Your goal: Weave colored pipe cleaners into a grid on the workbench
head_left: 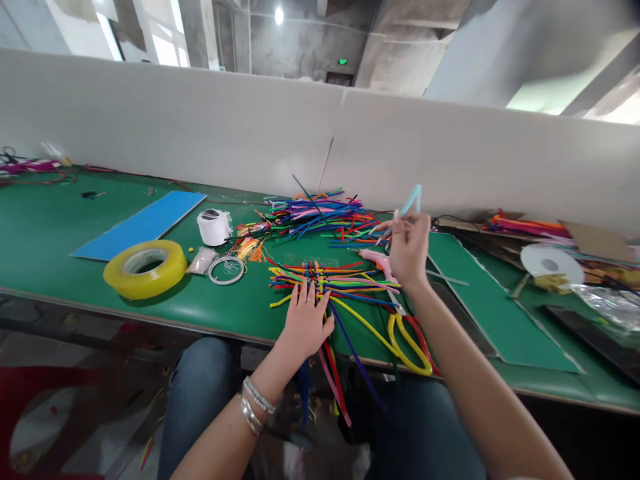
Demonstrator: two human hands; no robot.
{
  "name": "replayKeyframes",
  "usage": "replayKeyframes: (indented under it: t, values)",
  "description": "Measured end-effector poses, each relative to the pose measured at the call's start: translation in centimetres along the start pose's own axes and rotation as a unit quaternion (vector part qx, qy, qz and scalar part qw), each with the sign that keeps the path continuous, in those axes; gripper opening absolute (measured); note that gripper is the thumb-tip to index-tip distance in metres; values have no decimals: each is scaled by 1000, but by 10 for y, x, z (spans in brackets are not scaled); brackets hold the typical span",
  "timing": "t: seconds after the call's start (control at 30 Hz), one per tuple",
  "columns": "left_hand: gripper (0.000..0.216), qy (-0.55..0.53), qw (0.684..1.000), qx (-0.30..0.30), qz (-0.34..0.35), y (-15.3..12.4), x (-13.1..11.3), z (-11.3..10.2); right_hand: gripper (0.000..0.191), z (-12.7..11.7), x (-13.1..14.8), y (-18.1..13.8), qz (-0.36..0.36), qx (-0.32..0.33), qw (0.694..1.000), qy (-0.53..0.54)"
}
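My left hand (306, 320) lies flat with spread fingers on a weave of colourful pipe cleaners (345, 280), pressing it to the table near its front edge. Several strands hang from the weave over that edge. Raised to the right, my right hand (409, 248) is closed on a light blue pipe cleaner (414, 199), whose bent end sticks up above the fingers. Just beneath the right hand lies a pink glue gun (379, 259), partly hidden by the hand. Scissors with yellow handles (407, 350) lie between the weave and my right forearm.
A heap of loose pipe cleaners (315, 215) lies behind the weave. To the left are yellow tape (117, 272), white thread (213, 230), a metal ring (213, 275) and a blue board (137, 223). A green board (505, 307) and white spool (533, 259) lie right. A white partition (200, 127) stands behind.
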State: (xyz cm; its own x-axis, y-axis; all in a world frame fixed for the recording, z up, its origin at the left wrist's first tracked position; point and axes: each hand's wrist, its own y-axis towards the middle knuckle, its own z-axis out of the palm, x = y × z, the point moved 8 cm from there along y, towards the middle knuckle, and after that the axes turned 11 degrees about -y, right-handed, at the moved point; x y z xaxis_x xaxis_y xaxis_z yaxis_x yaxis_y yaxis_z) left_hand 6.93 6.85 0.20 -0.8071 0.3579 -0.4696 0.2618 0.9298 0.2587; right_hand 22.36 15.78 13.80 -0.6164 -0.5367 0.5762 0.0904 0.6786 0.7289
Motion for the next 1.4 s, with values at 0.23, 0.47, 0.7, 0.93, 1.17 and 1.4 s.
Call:
replayKeyframes:
  t: [0.23, 0.47, 0.7, 0.93, 1.17, 1.4]
  values:
    - [53, -434, 895, -100, -18, 12, 7, -44, 16, 38, 36, -87, -137, 264, 942, -156]
    - [51, -756, 650, -80, -1, 14, 9, -62, 20, 74, 53, -128, -78, 480, 873, 37]
    - [24, -820, 563, -94, -49, 16, 25, -54, 28, 75, 66, -144, -13, 564, 810, 160]
    - [32, -764, 618, 118, -144, 7, 14, -25, 40, 22, 92, -100, -228, 161, 956, -88]
    - [25, -673, 707, 171, -135, -5, 6, -28, 50, 51, 94, -126, -360, 312, 857, -198]
    - [22, -633, 748, 158, -120, -6, 11, -38, 47, 45, 88, -119, -372, 288, 836, -282]
